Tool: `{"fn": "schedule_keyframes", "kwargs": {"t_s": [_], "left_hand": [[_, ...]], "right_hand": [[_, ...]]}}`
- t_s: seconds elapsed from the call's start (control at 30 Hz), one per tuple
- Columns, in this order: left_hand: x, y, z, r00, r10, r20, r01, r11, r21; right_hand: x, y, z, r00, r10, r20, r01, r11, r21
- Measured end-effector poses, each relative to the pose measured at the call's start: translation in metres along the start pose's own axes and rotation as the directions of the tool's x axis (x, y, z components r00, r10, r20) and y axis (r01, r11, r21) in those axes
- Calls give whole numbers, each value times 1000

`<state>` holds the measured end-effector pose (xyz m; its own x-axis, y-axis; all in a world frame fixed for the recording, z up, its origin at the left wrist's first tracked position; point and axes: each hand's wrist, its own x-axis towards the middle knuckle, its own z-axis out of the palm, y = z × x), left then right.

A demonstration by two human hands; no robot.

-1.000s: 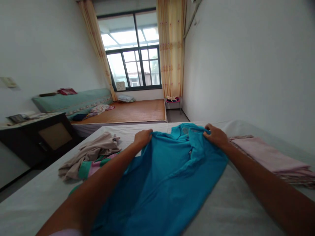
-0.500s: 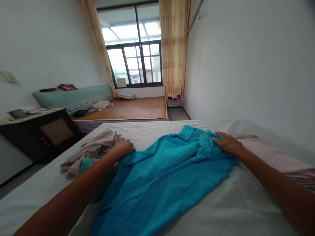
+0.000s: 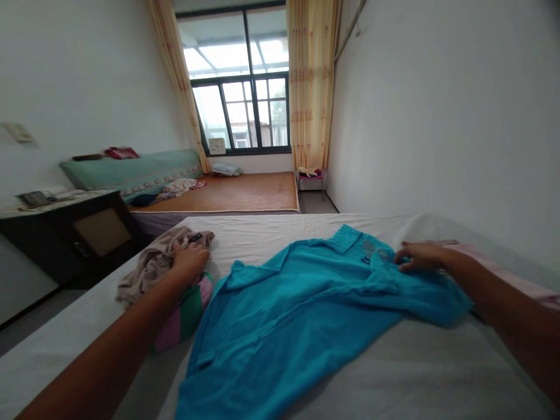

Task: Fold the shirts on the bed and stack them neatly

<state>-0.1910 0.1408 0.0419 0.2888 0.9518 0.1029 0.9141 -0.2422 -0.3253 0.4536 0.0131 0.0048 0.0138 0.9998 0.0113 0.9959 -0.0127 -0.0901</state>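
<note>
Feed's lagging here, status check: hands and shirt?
Left hand on beige garment. Right hand flat on blue shirt, spread on bed. Striped garment beside it.

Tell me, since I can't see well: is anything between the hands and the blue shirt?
Nothing visible. The right hand already rests on the blue shirt near its collar. The left hand lies on the beige garment beside it.

Shirt, frame centre: solid turquoise blue, grey print near the collar. Garment, centre left: plain beige. Garment beneath it: green and pink stripes. Folded cloth, right edge: pale pink. Bed sheet: white. Curtains, top centre: pale yellow with a small pink motif. Far mat: orange-brown. Cabinet, left: dark brown.
</note>
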Motion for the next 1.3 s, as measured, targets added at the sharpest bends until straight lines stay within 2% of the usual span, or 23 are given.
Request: {"fn": "schedule_keyframes", "kwargs": {"t_s": [0.07, 0.1, 0.17, 0.23, 0.27, 0.4, 0.53, 0.57, 0.63, 0.7, 0.73, 0.8, 0.83, 0.87, 0.9, 0.97, 1.0, 1.03, 1.07, 1.13, 1.17, 1.23, 1.3], "left_hand": [[1, 23, -7, 996, 85, -19, -86, 995, -51], [2, 36, -11, 989, 147, 16, -145, 984, -99], [1, 57, -17, 942, 296, 161, -257, 939, -227], [-1, 70, -21, 885, 386, 261, -304, 903, -305], [-2, 74, -23, 879, 396, 267, -312, 899, -306], [-3, 74, -21, 921, 347, 175, -300, 921, -247], [6, 73, -16, 897, 364, 251, -281, 907, -312], [10, 73, -17, 899, 348, 265, -268, 917, -296], [20, 72, -22, 940, 267, 214, -221, 951, -215], [34, 68, -31, 989, 126, 73, -114, 981, -157], [42, 65, -36, 999, 41, -4, -41, 987, -156], [56, 61, -45, 986, -111, -121, 88, 979, -182], [61, 62, -49, 975, -159, -155, 127, 972, -198], [63, 64, -51, 970, -169, -172, 130, 967, -217], [61, 69, -51, 977, -130, -169, 86, 967, -241], [47, 85, -50, 990, 86, -116, -119, 943, -312], [35, 95, -48, 969, 234, -81, -248, 901, -356], [20, 106, -47, 924, 379, -47, -365, 842, -398], [5, 116, -45, 872, 489, -19, -448, 782, -432], [-25, 135, -42, 780, 626, 8, -550, 690, -470], [-37, 141, -41, 754, 657, 12, -576, 669, -469], [-53, 150, -41, 745, 667, 24, -586, 670, -455], [-60, 153, -45, 761, 647, 45, -562, 693, -451]], "right_hand": [[15, -18, -8, 997, 71, -10, -72, 994, -81], [25, -30, -10, 994, 95, -59, -101, 989, -106], [46, -52, -7, 992, 53, -117, -64, 994, -84], [66, -68, 3, 993, 57, -105, -62, 997, -43], [75, -72, 10, 992, 80, -93, -83, 996, -27], [97, -63, 29, 970, 234, -64, -232, 972, 38], [103, -47, 26, 977, 207, -56, -202, 975, 93], [103, -44, 23, 977, 199, -70, -191, 976, 105], [104, -42, 13, 969, 214, -119, -200, 972, 120], [105, -42, 3, 937, 283, -204, -253, 954, 162], [105, -42, -2, 913, 322, -250, -273, 938, 213], [103, -44, -10, 868, 381, -318, -275, 903, 331], [100, -44, -12, 860, 387, -334, -253, 890, 380], [96, -44, -14, 873, 358, -330, -209, 888, 410], [90, -44, -14, 907, 290, -305, -146, 897, 418], [74, -42, -10, 975, 66, -210, 26, 912, 408], [65, -41, -6, 986, -61, -153, 117, 913, 391], [55, -39, -1, 982, -161, -103, 187, 916, 356], [45, -38, 4, 975, -209, -69, 220, 929, 299], [28, -38, 14, 980, -187, -63, 195, 969, 151], [22, -39, 18, 984, -158, -82, 165, 983, 86], [12, -41, 22, 982, -149, -118, 151, 988, 9], [5, -43, 20, 974, -177, -140, 178, 984, -9]]}}
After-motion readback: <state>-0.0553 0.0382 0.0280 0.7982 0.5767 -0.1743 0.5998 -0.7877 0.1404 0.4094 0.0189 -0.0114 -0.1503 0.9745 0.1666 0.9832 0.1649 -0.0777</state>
